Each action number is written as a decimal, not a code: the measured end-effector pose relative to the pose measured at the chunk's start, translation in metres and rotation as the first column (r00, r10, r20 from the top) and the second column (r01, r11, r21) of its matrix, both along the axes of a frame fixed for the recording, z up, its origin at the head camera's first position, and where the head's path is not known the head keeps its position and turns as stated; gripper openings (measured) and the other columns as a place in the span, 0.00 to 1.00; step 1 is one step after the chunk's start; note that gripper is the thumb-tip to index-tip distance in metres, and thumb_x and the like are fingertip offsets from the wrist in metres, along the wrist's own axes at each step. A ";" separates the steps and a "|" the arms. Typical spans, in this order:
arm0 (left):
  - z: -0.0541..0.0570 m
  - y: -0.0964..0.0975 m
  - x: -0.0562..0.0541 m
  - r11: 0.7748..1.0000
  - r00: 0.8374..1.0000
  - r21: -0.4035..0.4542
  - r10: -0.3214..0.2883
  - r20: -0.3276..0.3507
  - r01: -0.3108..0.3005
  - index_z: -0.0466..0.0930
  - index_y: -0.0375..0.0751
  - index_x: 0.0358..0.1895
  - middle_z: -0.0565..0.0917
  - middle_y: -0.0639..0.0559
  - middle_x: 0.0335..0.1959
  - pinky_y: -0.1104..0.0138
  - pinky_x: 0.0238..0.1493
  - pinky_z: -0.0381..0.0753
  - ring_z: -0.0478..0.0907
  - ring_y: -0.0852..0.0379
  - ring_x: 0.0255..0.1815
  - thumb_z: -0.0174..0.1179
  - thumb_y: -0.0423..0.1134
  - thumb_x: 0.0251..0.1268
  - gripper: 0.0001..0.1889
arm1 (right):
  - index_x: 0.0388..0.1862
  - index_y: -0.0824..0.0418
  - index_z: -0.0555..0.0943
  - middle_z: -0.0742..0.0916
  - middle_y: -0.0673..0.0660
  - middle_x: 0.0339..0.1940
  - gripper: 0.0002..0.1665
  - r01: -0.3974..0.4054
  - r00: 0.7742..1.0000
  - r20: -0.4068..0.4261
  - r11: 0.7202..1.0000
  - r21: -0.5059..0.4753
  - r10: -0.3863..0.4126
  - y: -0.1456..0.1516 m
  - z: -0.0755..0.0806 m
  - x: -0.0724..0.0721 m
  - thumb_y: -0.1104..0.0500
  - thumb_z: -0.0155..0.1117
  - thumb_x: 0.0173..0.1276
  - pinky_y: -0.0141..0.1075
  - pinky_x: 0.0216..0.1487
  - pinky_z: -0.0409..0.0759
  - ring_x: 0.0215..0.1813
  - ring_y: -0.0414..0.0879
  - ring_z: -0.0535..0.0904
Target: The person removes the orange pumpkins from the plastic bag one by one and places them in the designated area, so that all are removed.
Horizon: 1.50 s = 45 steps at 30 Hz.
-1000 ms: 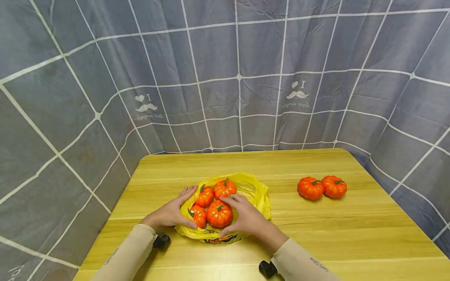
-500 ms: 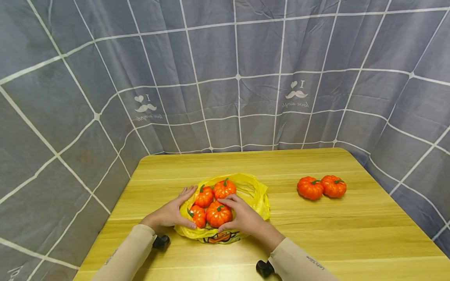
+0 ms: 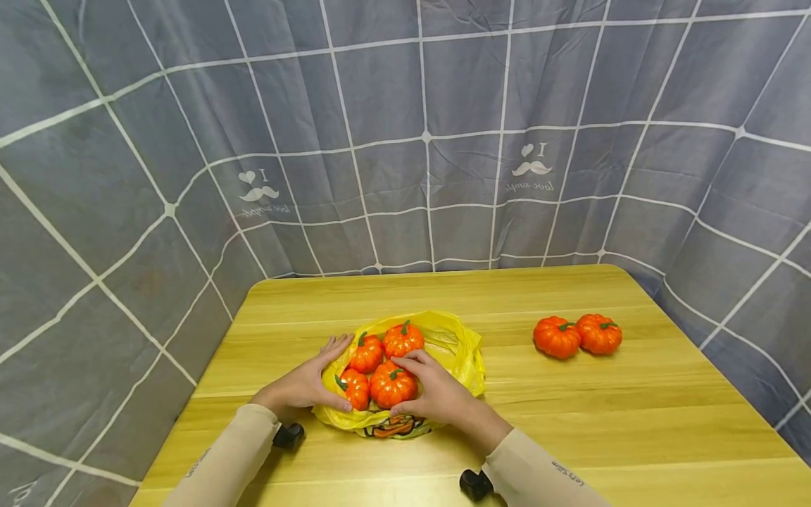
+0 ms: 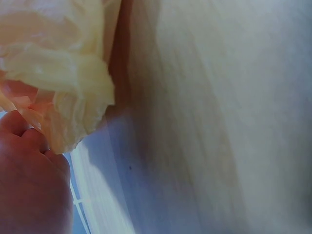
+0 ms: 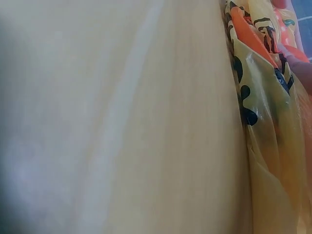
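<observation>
An open yellow plastic bag (image 3: pixel 459 345) with dark and orange print lies on the table, holding several small orange pumpkins with green stems. My left hand (image 3: pixel 304 384) rests against the bag's left side, fingers and thumb spread along its rim. In the left wrist view, the left hand (image 4: pixel 34 180) touches the crumpled bag (image 4: pixel 73 92). My right hand (image 3: pixel 440 394) reaches into the bag, its fingers and thumb curved round the front right pumpkin (image 3: pixel 388 387). Beside it lie the front left pumpkin (image 3: pixel 356 391), the back left pumpkin (image 3: pixel 366 354) and the back pumpkin (image 3: pixel 403 341).
Two more pumpkins, one left (image 3: pixel 556 338) and one right (image 3: pixel 599 334), sit touching on the right side of the wooden table (image 3: pixel 538 436). A grey curtain (image 3: pixel 380 141) with white grid lines hangs behind and around the table.
The right hand has shifted very slightly left around the front right pumpkin. The printed front of the bag has moved a little. The left hand stays put; the view drifts slightly.
</observation>
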<state>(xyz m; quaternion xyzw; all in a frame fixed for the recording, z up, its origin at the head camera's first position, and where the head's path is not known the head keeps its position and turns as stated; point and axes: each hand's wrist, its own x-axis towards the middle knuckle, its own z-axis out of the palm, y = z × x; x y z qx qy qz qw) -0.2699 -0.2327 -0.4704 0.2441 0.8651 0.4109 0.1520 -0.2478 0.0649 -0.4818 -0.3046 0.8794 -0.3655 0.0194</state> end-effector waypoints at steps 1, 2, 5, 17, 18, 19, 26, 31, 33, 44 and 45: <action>0.000 0.000 0.000 1.000 1.000 0.002 -0.001 -0.004 0.001 0.42 0.55 0.83 0.37 0.40 0.82 0.32 0.70 0.36 0.28 0.40 0.81 0.82 0.51 0.45 0.66 | 0.74 0.57 0.73 0.73 0.50 0.63 0.52 0.002 1.000 0.003 1.000 -0.002 -0.002 0.000 0.000 0.000 0.40 0.81 0.53 0.45 0.65 0.74 0.62 0.46 0.74; 0.000 0.000 0.000 1.000 1.000 0.001 0.000 -0.005 0.000 0.42 0.55 0.83 0.37 0.40 0.82 0.32 0.70 0.36 0.28 0.40 0.81 0.82 0.51 0.45 0.66 | 0.74 0.56 0.72 0.73 0.50 0.64 0.52 0.006 1.000 0.007 1.000 -0.007 -0.006 0.000 0.001 0.000 0.40 0.81 0.54 0.46 0.65 0.74 0.63 0.46 0.74; 0.000 0.000 0.000 1.000 1.000 0.007 0.001 -0.003 -0.001 0.42 0.55 0.83 0.37 0.40 0.82 0.32 0.70 0.35 0.28 0.40 0.81 0.82 0.50 0.45 0.66 | 0.74 0.55 0.72 0.73 0.50 0.64 0.51 0.020 1.000 0.024 0.999 -0.028 -0.019 0.000 0.003 0.000 0.41 0.81 0.54 0.45 0.65 0.74 0.63 0.47 0.74; 0.002 0.000 0.001 1.000 1.000 -0.017 0.008 0.008 -0.008 0.42 0.56 0.83 0.38 0.43 0.83 0.33 0.71 0.36 0.28 0.44 0.81 0.82 0.51 0.43 0.67 | 0.72 0.55 0.74 0.75 0.49 0.61 0.49 0.050 0.999 0.023 0.991 -0.127 -0.047 0.003 0.018 -0.003 0.42 0.82 0.54 0.44 0.63 0.76 0.62 0.46 0.74; 0.002 0.000 0.001 1.000 1.000 -0.012 0.009 0.011 -0.009 0.42 0.56 0.83 0.38 0.43 0.83 0.33 0.71 0.36 0.28 0.44 0.81 0.82 0.51 0.43 0.67 | 0.72 0.55 0.74 0.75 0.50 0.61 0.49 0.055 0.998 0.025 0.990 -0.128 -0.052 0.003 0.019 -0.003 0.42 0.82 0.53 0.45 0.63 0.75 0.62 0.47 0.74; 0.002 -0.001 0.001 1.000 1.000 -0.009 0.010 0.011 -0.010 0.42 0.56 0.83 0.38 0.42 0.83 0.33 0.71 0.35 0.28 0.44 0.81 0.82 0.51 0.43 0.67 | 0.72 0.55 0.74 0.75 0.50 0.62 0.49 0.060 0.998 0.027 0.990 -0.128 -0.057 0.004 0.020 -0.004 0.42 0.82 0.53 0.45 0.63 0.75 0.62 0.47 0.74; 0.001 -0.001 0.002 1.000 1.000 -0.007 0.013 -0.010 -0.013 0.43 0.57 0.83 0.38 0.42 0.83 0.32 0.71 0.36 0.29 0.42 0.81 0.82 0.52 0.44 0.66 | 0.72 0.54 0.75 0.74 0.55 0.63 0.48 0.112 0.993 0.049 0.983 -0.149 -0.106 0.014 0.025 -0.005 0.47 0.83 0.52 0.48 0.61 0.77 0.60 0.52 0.76; 0.002 -0.001 0.001 1.000 1.000 -0.019 0.005 -0.010 -0.005 0.42 0.57 0.83 0.38 0.44 0.83 0.32 0.71 0.37 0.29 0.43 0.81 0.82 0.53 0.43 0.66 | 0.71 0.55 0.76 0.76 0.53 0.61 0.47 0.146 0.989 0.034 0.975 -0.170 -0.142 0.024 0.028 -0.009 0.49 0.84 0.51 0.46 0.57 0.80 0.57 0.51 0.77; 0.002 0.000 0.000 1.000 1.000 -0.019 0.004 -0.010 -0.004 0.42 0.56 0.83 0.38 0.45 0.83 0.33 0.71 0.37 0.30 0.43 0.81 0.82 0.53 0.43 0.66 | 0.70 0.55 0.76 0.76 0.52 0.60 0.47 0.157 0.988 0.034 0.971 -0.182 -0.153 0.029 0.028 -0.010 0.50 0.84 0.51 0.45 0.57 0.80 0.56 0.51 0.77; 0.001 0.000 -0.001 1.000 1.000 -0.007 0.021 0.007 -0.021 0.43 0.55 0.83 0.38 0.45 0.83 0.32 0.70 0.36 0.29 0.43 0.81 0.82 0.52 0.43 0.66 | 0.67 0.60 0.78 0.77 0.55 0.57 0.45 0.222 0.974 -0.009 0.958 -0.181 -0.228 0.062 0.031 -0.020 0.54 0.84 0.50 0.46 0.59 0.79 0.56 0.53 0.77; 0.001 0.001 -0.001 1.000 1.000 -0.006 0.021 0.010 -0.021 0.43 0.55 0.83 0.38 0.45 0.83 0.32 0.70 0.36 0.29 0.43 0.81 0.82 0.52 0.43 0.66 | 0.67 0.60 0.78 0.77 0.56 0.57 0.45 0.230 0.972 -0.006 0.956 -0.182 -0.235 0.066 0.031 -0.022 0.54 0.84 0.50 0.47 0.59 0.79 0.56 0.53 0.77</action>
